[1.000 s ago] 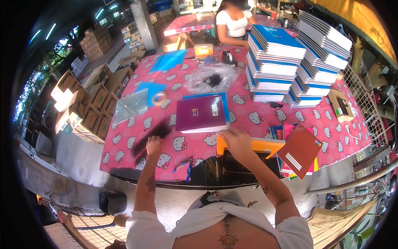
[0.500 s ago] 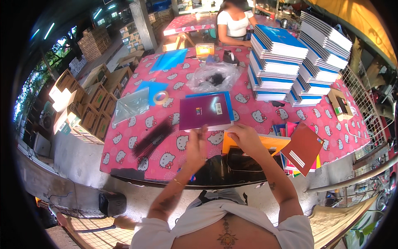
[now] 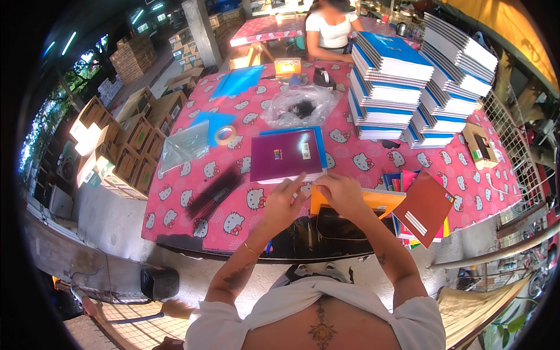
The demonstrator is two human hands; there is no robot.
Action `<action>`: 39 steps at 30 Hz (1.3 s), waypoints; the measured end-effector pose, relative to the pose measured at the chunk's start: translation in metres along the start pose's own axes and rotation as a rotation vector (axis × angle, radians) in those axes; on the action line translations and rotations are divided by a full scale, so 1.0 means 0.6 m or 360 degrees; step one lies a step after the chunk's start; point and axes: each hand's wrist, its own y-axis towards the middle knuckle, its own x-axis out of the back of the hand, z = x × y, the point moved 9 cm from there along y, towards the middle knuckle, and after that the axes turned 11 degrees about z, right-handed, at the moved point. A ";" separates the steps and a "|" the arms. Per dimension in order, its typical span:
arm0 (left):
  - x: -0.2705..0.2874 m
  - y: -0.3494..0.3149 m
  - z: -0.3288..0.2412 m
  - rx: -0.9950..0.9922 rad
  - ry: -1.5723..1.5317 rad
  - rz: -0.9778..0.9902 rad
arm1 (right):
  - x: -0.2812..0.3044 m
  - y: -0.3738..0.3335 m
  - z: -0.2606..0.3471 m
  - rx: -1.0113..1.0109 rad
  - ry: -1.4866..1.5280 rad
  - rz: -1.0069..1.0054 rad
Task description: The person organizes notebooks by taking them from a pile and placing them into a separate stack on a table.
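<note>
A purple notebook (image 3: 279,156) lies on a blue-covered notebook (image 3: 324,150) in front of me, its white page edges facing me. My left hand (image 3: 284,201) is at that near edge, fingers stretched toward it and apart. Close to the near right corner, my right hand (image 3: 341,193) has its fingers pinched together; whatever is between them is hidden. Just beneath the right hand, an orange notebook (image 3: 379,201) stands tilted against a black case or box (image 3: 341,226). Dark thin rods or spiral coils (image 3: 214,192) lie bundled to the left.
Tall stacks of blue-covered notebooks (image 3: 388,93) stand at the back right. A brown notebook (image 3: 426,210) tops a colourful pile at right. Tape (image 3: 225,135), a clear plastic bag (image 3: 300,108) and blue sheets (image 3: 238,81) lie farther off. A person (image 3: 332,29) sits across the table.
My left hand has moved slightly right and forward, closer to the notebook's near edge, with its fingers stretching out. My right hand stays almost in place.
</note>
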 end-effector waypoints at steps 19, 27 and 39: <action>-0.012 -0.001 -0.014 -0.0336 0.0103 -0.0162 | 0.004 0.002 -0.005 -0.0030 0.0131 -0.0059; -0.011 0.012 -0.005 -0.0238 0.0095 -0.0158 | 0.000 0.004 -0.009 -0.0077 0.0129 -0.0038; -0.036 0.057 0.002 -0.0478 0.0213 0.0461 | -0.007 -0.001 -0.016 -0.0019 0.0213 0.0009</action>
